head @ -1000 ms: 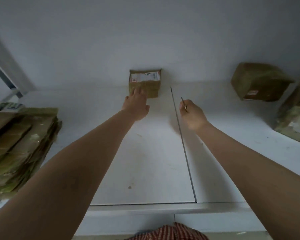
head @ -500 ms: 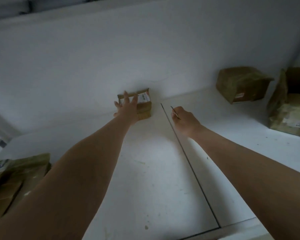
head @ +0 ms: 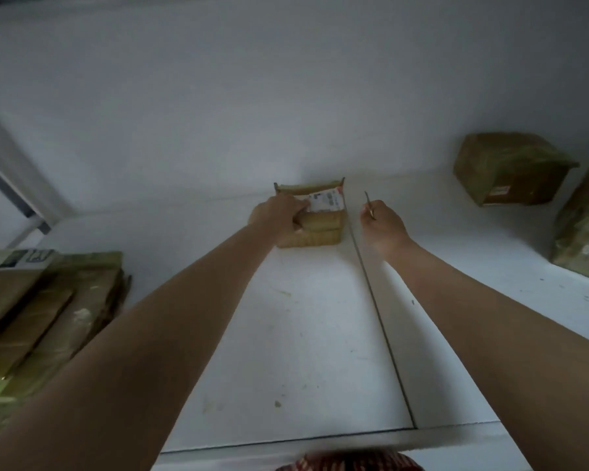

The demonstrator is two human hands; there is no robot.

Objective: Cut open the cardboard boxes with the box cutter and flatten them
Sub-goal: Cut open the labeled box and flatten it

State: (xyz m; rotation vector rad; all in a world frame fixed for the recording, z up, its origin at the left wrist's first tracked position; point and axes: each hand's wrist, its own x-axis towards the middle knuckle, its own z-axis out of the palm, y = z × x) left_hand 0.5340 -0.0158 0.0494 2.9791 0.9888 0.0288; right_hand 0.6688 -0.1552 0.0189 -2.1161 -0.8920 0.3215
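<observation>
Your left hand [head: 279, 215] grips the small brown labelled cardboard box [head: 317, 220] at 12 o'clock on the white surface [head: 303, 334]; right hand [head: 383, 226] pinches the thin metal box cutter [head: 370, 205] just beside it at 1 o'clock.

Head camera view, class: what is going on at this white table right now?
A person is working through cardboard boxes. The left hand grips a small labelled box at the far edge of the table, by the wall. The right hand holds the box cutter, blade up, just right of that box and not touching it. Two more boxes wait at the right, and a pile of flattened cardboard lies at the left.
</observation>
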